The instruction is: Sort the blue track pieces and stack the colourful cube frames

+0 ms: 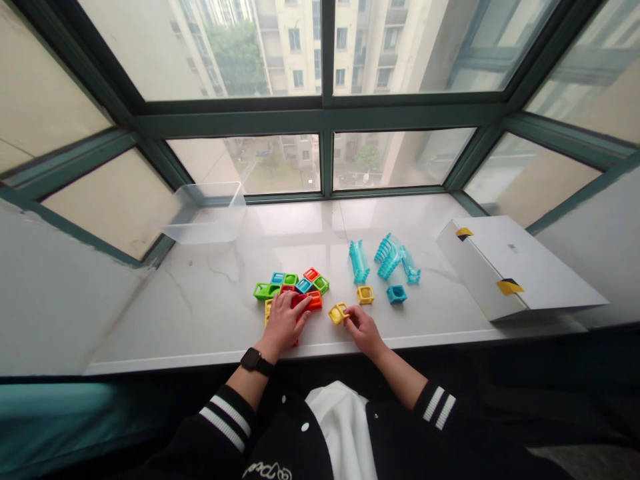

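Note:
My left hand point(286, 320), with a black watch on the wrist, lies over a cluster of colourful hollow toy blocks. Its fingers curl over a red block point(302, 301) and cover part of it. Around them are green blocks point(261, 291), blue blocks point(303, 286) and an orange block point(315, 301), with yellow partly hidden beside the hand. To the right, my right hand point(364, 329) pinches a yellow block point(338, 313) by its right side, near the counter's front edge. Another yellow block point(365, 295) and a teal block point(397, 294) stand just beyond it.
Translucent blue track pieces point(359, 261) lie behind the loose blocks, some piled in a curved heap point(389, 257). At the back left stands a clear plastic bin point(205, 232). A white box point(520, 260) with yellow-black tape occupies the right. Windows enclose the white counter point(165, 327).

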Action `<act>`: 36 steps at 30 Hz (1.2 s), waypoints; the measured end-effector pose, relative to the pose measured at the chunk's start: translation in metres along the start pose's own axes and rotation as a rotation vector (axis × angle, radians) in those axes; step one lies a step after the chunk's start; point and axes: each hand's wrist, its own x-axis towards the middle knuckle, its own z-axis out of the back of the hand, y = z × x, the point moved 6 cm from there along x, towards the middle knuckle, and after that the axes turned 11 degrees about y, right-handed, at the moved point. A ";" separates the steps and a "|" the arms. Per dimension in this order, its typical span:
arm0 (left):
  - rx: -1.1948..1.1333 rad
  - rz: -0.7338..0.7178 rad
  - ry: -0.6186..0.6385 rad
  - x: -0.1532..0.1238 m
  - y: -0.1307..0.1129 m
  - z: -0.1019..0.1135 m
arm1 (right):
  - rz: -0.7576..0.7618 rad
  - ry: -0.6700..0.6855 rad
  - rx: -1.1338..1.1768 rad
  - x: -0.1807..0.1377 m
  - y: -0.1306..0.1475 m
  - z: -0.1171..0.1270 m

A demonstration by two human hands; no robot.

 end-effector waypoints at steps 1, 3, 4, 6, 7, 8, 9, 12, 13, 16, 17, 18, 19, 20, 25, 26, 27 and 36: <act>0.002 0.001 -0.003 0.000 0.000 0.000 | 0.002 0.000 0.000 0.000 0.000 0.000; -0.001 0.001 -0.004 0.000 0.001 0.000 | 0.005 0.000 -0.002 0.000 0.001 0.000; -0.005 -0.002 -0.003 0.000 0.001 0.000 | 0.006 0.000 -0.002 0.000 0.001 0.000; -0.016 -0.009 -0.002 0.001 0.003 -0.001 | 0.009 -0.002 -0.004 0.001 0.002 0.000; -0.023 -0.012 -0.003 0.001 0.004 -0.001 | 0.010 -0.003 -0.006 0.001 0.002 0.000; -0.030 -0.015 -0.004 0.001 0.005 -0.001 | 0.012 -0.004 -0.008 0.001 0.002 0.000; -0.034 -0.017 -0.009 0.002 0.006 0.000 | 0.013 -0.005 -0.008 0.000 0.002 0.000; -0.040 -0.017 -0.055 0.001 -0.001 0.011 | 0.020 -0.008 -0.003 0.000 0.001 0.000; -0.057 -0.018 -0.081 0.001 -0.007 0.016 | 0.023 -0.010 -0.002 0.000 0.001 0.000; -0.217 -0.046 -0.132 0.000 -0.032 0.027 | 0.032 -0.017 -0.004 0.000 0.004 0.000; -0.298 -0.069 -0.121 0.000 -0.041 0.027 | 0.037 -0.018 -0.003 0.000 0.006 0.001; -0.365 -0.096 -0.091 0.002 -0.052 0.025 | 0.043 -0.018 -0.002 0.000 0.009 0.001; -0.413 -0.114 -0.077 0.003 -0.060 0.022 | 0.051 -0.017 -0.003 0.000 0.011 0.001; -0.441 -0.121 -0.069 0.005 -0.067 0.017 | 0.063 -0.017 -0.008 -0.001 0.014 0.001; -0.516 -0.093 -0.036 0.013 -0.075 -0.005 | 0.181 0.012 -0.071 -0.007 0.029 -0.002; -0.548 -0.082 -0.033 0.014 -0.074 -0.007 | 0.215 0.026 -0.093 -0.009 0.032 -0.004; -0.581 -0.069 -0.032 0.015 -0.073 -0.009 | 0.248 0.037 -0.114 -0.011 0.034 -0.006; -0.916 -0.040 -0.037 0.010 -0.070 -0.011 | 0.231 -0.071 -0.059 -0.016 0.033 0.003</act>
